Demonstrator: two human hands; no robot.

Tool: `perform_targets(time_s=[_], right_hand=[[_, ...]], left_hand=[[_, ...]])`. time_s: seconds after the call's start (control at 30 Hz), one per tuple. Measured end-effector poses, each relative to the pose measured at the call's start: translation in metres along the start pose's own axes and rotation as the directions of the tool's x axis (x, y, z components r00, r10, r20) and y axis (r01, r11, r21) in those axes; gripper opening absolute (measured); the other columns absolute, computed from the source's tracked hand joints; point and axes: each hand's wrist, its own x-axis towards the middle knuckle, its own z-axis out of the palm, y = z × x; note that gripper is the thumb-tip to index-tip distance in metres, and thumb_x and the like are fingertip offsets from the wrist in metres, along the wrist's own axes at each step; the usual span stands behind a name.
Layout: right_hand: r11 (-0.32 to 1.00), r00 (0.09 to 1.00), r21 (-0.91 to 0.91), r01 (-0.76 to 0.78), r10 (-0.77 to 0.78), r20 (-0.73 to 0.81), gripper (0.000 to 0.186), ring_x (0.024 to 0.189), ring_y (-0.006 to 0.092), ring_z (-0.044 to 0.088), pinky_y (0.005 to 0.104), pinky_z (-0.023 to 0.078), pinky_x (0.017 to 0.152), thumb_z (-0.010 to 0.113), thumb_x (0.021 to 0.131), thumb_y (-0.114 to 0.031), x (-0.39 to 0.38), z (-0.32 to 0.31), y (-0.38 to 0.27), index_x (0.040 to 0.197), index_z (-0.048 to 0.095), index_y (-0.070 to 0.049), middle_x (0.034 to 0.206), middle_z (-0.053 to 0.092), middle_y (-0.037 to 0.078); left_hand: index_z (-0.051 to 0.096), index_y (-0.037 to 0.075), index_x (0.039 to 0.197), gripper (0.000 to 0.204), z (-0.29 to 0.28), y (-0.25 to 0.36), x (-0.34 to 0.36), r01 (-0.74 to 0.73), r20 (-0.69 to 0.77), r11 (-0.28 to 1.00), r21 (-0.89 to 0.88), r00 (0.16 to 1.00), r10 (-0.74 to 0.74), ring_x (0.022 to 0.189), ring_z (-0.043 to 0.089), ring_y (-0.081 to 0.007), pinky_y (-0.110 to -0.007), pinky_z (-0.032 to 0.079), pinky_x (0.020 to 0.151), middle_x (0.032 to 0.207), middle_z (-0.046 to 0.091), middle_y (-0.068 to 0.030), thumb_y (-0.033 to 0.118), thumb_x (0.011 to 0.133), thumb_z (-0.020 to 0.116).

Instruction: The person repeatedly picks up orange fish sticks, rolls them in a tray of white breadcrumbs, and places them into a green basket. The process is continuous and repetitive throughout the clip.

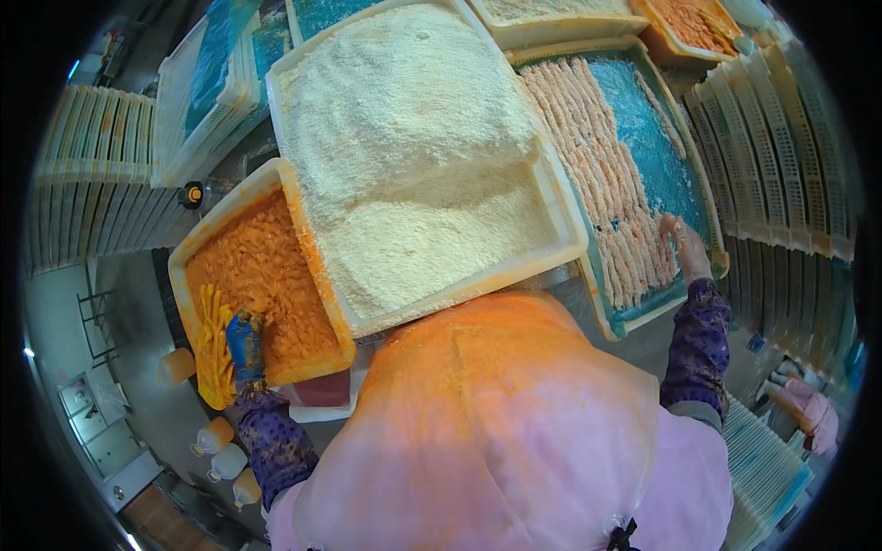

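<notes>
My left hand (246,342), in a blue glove smeared with orange, reaches over the near edge of a tub (327,303) of wet, orange-coated meat (253,257). Its fingers are down at the meat and mostly hidden. Beside it, a yellow rubber glove (213,344) hangs over the rim. My right hand (689,248), pale with powder, is at a tray (602,317) lined with blue. Its fingers are apart, touching the right edge of the rows of crumb-coated strips (597,165). Between the hands stands a big white tub (441,308) of pale crumbs (413,138), scooped lower at the near side.
Stacks of white slatted trays stand at the left (96,138) and right (776,147). Another orange-meat tub (694,28) is at the far right. Several jugs (216,436) are on the floor at lower left. Another person (808,409) is at lower right.
</notes>
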Motion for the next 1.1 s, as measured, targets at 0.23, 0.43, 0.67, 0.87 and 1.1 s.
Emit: perform_targets(time_s=[0.23,0.43,0.67,0.87,1.1], right_hand=[[0.906,0.86,0.233,0.354,-0.413,0.301,0.055,0.139,0.0295,0.049,0.0437,0.035,0.119,0.056,0.102,-0.033,-0.057,0.14,-0.223,0.148,0.051,-0.002,0.148,0.054,0.017],[0.75,0.769,-0.359,0.555,-0.299,0.565,0.061,0.132,0.0354,0.054,0.044,0.043,0.113,0.067,0.095,-0.03,-0.03,0.338,-0.237,0.148,0.049,-0.005,0.142,0.057,0.02],[0.41,0.427,-0.241,0.88,-0.459,0.779,0.043,0.117,0.0355,0.062,0.0421,0.051,0.101,0.075,0.086,-0.017,-0.041,0.335,-0.226,0.128,0.069,-0.01,0.126,0.067,0.015],[0.405,0.628,-0.486,0.774,-0.587,0.51,0.031,0.11,0.0335,0.066,0.042,0.052,0.096,0.073,0.087,-0.016,0.004,0.282,-0.204,0.117,0.074,-0.007,0.118,0.071,0.013],[0.614,0.718,-0.375,0.694,-0.552,0.425,0.032,0.107,0.0347,0.066,0.0429,0.053,0.095,0.073,0.088,-0.02,0.0,0.287,-0.211,0.117,0.073,-0.006,0.112,0.073,0.015]], left_hand=[[0.064,-0.001,0.126,0.031,0.067,0.137,-0.043,-0.037,-0.065,0.91,-0.414,0.998,0.011,0.089,0.066,-0.0132,-0.027,0.057,0.08,0.112,0.068,-0.0063,0.007,0.096,0.064],[0.063,-0.001,0.126,0.035,0.091,0.062,-0.012,0.099,0.103,0.931,-0.351,0.992,-0.067,0.087,0.065,-0.0125,-0.026,0.055,0.077,0.11,0.069,-0.0051,0.001,0.092,0.061],[0.064,0.003,0.116,0.024,0.074,0.182,-0.052,-0.046,0.081,0.891,-0.452,0.992,0.093,0.093,0.069,-0.0165,-0.03,0.057,0.081,0.11,0.07,-0.0066,0.013,0.095,0.069],[0.069,0.002,0.116,0.035,0.11,0.323,-0.063,0.015,0.367,0.883,-0.469,0.913,0.179,0.109,0.069,-0.0248,-0.037,0.057,0.095,0.112,0.072,-0.0113,0.032,0.099,0.069],[0.073,0.001,0.108,0.02,0.229,0.284,-0.014,-0.28,0.594,0.959,0.034,0.778,0.206,0.096,0.072,-0.021,-0.038,0.057,0.086,0.107,0.074,-0.0137,0.016,0.096,0.069]])
